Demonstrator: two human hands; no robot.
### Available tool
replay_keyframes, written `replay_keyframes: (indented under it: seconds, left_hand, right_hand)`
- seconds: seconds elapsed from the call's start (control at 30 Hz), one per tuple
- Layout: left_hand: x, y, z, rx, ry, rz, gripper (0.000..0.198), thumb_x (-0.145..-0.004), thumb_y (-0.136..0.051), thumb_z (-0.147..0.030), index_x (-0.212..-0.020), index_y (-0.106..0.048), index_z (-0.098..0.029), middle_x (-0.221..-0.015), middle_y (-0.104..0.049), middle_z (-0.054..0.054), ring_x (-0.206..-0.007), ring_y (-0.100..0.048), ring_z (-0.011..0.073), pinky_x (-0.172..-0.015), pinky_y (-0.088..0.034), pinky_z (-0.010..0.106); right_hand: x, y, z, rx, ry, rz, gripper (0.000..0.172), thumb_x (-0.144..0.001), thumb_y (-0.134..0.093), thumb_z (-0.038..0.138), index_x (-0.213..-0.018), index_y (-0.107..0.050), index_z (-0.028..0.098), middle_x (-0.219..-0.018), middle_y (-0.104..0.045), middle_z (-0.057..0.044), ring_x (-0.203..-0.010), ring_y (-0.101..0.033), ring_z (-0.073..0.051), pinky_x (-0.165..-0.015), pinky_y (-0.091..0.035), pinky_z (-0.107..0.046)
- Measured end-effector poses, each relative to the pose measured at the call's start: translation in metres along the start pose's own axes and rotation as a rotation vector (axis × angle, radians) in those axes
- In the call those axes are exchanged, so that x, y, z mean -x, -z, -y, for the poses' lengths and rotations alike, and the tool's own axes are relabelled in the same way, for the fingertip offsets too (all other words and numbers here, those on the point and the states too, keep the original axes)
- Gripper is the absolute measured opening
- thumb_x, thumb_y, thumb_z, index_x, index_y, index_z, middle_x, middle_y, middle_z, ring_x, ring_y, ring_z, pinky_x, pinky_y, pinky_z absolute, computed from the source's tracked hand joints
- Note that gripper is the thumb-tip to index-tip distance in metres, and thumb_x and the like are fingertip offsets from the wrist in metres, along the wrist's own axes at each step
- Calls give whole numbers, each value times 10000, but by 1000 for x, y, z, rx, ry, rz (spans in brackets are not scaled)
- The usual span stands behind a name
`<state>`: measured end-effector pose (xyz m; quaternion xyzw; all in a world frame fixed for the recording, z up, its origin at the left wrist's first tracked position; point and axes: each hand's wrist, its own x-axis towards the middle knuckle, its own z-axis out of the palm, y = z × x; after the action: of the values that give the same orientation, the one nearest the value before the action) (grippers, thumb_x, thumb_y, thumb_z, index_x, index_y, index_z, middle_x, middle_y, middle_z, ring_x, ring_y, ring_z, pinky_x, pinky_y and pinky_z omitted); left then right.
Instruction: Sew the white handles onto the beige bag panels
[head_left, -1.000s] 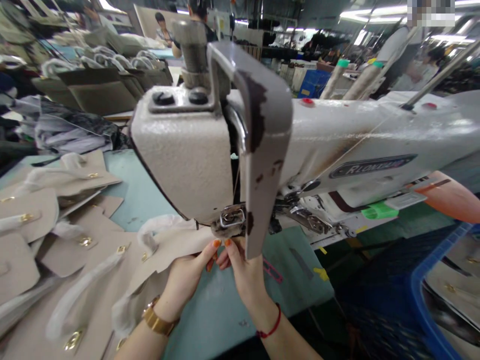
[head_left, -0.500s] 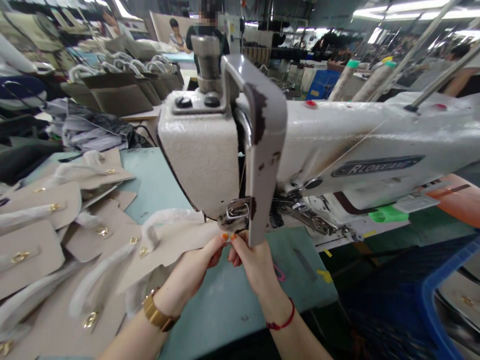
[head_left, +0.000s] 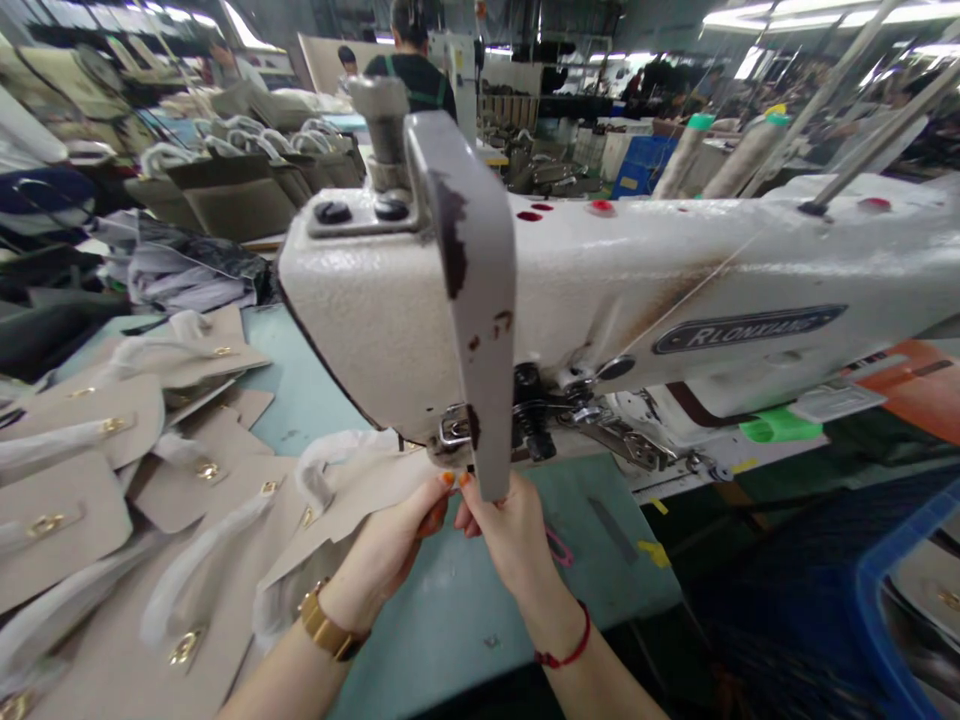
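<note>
A white industrial sewing machine [head_left: 600,290] fills the middle of the view, with a grey guard [head_left: 469,290] hanging in front of its needle area. Under the presser foot [head_left: 454,430] lies a beige leather panel [head_left: 360,490] with a foam-wrapped handle. My left hand [head_left: 401,540], gold watch on the wrist, pinches the panel's edge just below the foot. My right hand [head_left: 506,535], red cord on the wrist, is closed right beside it, fingertips touching the same edge; the guard hides part of its fingers.
A heap of beige panels [head_left: 97,480] with gold fittings and wrapped handles covers the teal table [head_left: 300,380] on the left. A blue crate [head_left: 892,610] stands at the lower right. Thread cones [head_left: 682,150] rise behind the machine. Finished bags [head_left: 232,180] and other workers are in the background.
My head has shifted, so the guard now hides more of the needle area. Both hands stay pinched at the panel's edge under the foot.
</note>
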<state>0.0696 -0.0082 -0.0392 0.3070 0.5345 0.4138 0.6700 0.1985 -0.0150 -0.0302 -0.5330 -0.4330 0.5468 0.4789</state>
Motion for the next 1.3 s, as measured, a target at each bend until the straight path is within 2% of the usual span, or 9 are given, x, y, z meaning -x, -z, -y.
replay_keyframes:
  seconds: [0.3,0.5,0.67,1.0,1.3]
  left_hand:
    - [-4,-2,-3,40,14,-16,421,-693,-723,-492,-541,-489,-178,-490,-385,-66,-529,-287,103,-508,-273,241]
    - [-9,-2,-3,50,-42,-54,386,-696,-731,-423,-535,-476,-181,-489,-391,-67,-521,-298,98,-497,-263,239]
    - [-12,-3,-2,57,-49,-85,375,-698,-715,-395,-533,-447,-193,-485,-385,-70,-512,-297,96,-494,-271,237]
    - [-13,-9,-12,27,-119,-75,411,-725,-678,-369,-489,-384,-205,-450,-348,-76,-483,-281,88,-477,-253,240]
    - [-13,-14,-9,19,-183,-216,407,-679,-708,-377,-478,-400,-204,-455,-356,-72,-479,-297,89,-485,-256,254]
  right_hand:
    - [-3,-1,-1,-6,20,-10,344,-834,-601,378,-578,-544,155,-486,-577,8,-412,-513,-72,-423,-413,-146]
    - [-3,-2,-3,42,18,-22,363,-869,-575,377,-585,-568,152,-478,-583,0,-409,-537,-77,-422,-419,-142]
    - [7,-1,-10,11,14,5,305,-870,-569,355,-651,-589,144,-507,-594,3,-420,-537,-78,-435,-437,-150]
    - [21,4,-26,-59,-78,66,332,-855,-584,409,-662,-570,139,-502,-586,-3,-421,-511,-69,-434,-402,-148]
    - [29,0,-33,-122,-98,117,299,-854,-596,399,-739,-610,124,-519,-604,-10,-417,-506,-66,-434,-392,-146]
